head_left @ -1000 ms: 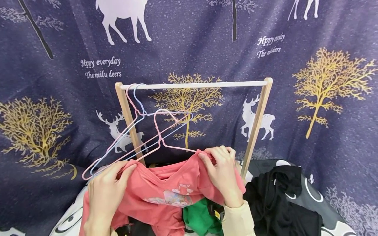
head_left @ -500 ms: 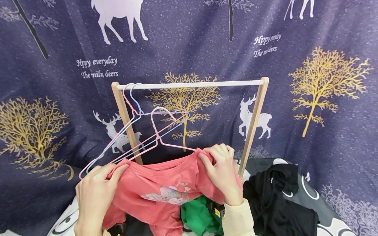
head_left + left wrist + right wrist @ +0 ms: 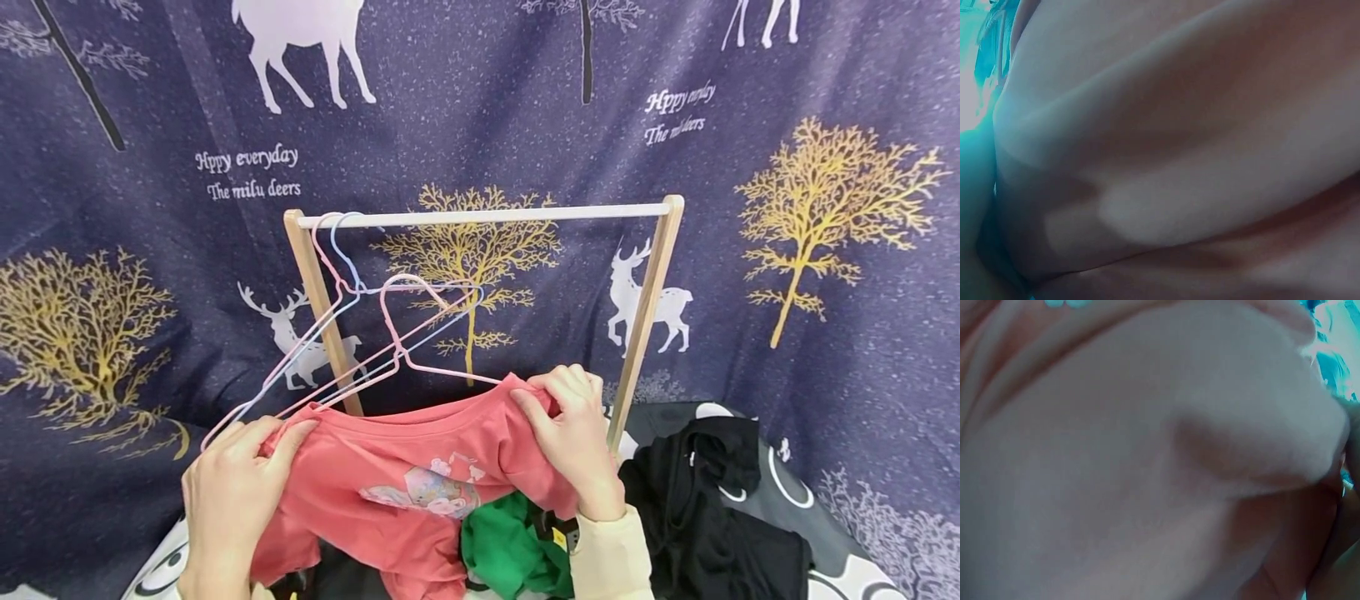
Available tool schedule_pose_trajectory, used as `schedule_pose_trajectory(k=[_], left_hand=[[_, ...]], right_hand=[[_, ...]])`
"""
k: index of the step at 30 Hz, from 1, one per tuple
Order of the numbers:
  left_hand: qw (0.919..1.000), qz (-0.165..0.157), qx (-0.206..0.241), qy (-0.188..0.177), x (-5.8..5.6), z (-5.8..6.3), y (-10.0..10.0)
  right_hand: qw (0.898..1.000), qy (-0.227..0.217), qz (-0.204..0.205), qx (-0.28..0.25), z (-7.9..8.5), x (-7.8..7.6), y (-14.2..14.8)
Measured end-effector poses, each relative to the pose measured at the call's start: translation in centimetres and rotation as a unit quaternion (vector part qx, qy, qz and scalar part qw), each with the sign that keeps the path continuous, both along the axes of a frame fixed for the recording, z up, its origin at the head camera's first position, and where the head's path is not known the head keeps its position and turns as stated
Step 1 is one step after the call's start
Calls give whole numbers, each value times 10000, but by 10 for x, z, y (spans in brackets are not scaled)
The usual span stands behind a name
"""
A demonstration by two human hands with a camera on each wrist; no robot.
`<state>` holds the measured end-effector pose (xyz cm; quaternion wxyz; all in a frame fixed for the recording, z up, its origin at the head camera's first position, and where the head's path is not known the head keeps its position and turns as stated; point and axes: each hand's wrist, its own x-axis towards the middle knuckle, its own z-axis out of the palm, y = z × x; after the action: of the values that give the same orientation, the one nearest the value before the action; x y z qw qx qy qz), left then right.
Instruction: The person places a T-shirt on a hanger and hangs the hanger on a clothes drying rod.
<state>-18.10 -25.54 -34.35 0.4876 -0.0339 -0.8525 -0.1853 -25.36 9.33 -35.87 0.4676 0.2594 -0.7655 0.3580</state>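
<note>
A coral-pink T-shirt (image 3: pixel 360 475) with a printed picture on its chest is stretched between both hands. My left hand (image 3: pixel 236 483) pinches its left shoulder between thumb and fingers. The opposite shoulder is gripped by my right hand (image 3: pixel 573 433). Out of the neckline rises a pink hanger (image 3: pixel 397 342), its hook upright and free of the rail; its lower part is hidden by the shirt. In the left wrist view, shirt cloth (image 3: pixel 1166 137) fills nearly everything. Cloth (image 3: pixel 1116 462) likewise covers most of the right wrist view, so the fingertips are hidden there.
Behind the shirt stands a wooden rack with a white rail (image 3: pixel 480 217). A blue hanger (image 3: pixel 348 267) and another pink hanger hang at its left end. Green cloth (image 3: pixel 510 546) lies below the shirt, and black clothing (image 3: pixel 697 508) to the right.
My left hand has moved a little left, drawing the shirt's neckline wider and flatter. My right hand stays at the other shoulder. The head view has shifted slightly.
</note>
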Motion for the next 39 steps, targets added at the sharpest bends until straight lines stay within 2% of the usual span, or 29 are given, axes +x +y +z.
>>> schedule_pose_trajectory(k=[5, 10, 18, 21, 25, 27, 29, 33, 36, 39], left_hand=[[9999, -128, 56, 84, 0, -2, -3], [9993, -248, 35, 288, -2, -3, -6], [9973, -570, -1, 462, -4, -4, -14], [9969, -743, 101, 230, -4, -3, -17], [9945, -902, 412, -332, -1, -3, -21], [9938, -893, 519, -404, 1, -2, -21], [9942, -878, 561, -283, 3, -1, -20], [9950, -858, 464, 212, 4, 0, -19], [9949, -795, 318, 527, 3, 1, -20], [9946, -744, 276, 664, 4, 1, -23]], right_hand=[[9998, 26, 212, -44, -1, -1, 4], [9998, 79, 54, -179, -1, -2, 5], [9984, -206, -125, -511, 1, 2, 7], [9983, -241, -200, -488, 1, 1, 8], [9980, -239, -277, -512, -1, 1, 7], [9982, -261, -229, -489, -2, 1, 8], [9986, -281, -76, -442, -2, 0, 9], [9988, -225, 208, -370, -1, -4, 13], [9993, -144, 189, -304, -1, -7, 14], [9999, -3, 37, -141, -1, -10, 11]])
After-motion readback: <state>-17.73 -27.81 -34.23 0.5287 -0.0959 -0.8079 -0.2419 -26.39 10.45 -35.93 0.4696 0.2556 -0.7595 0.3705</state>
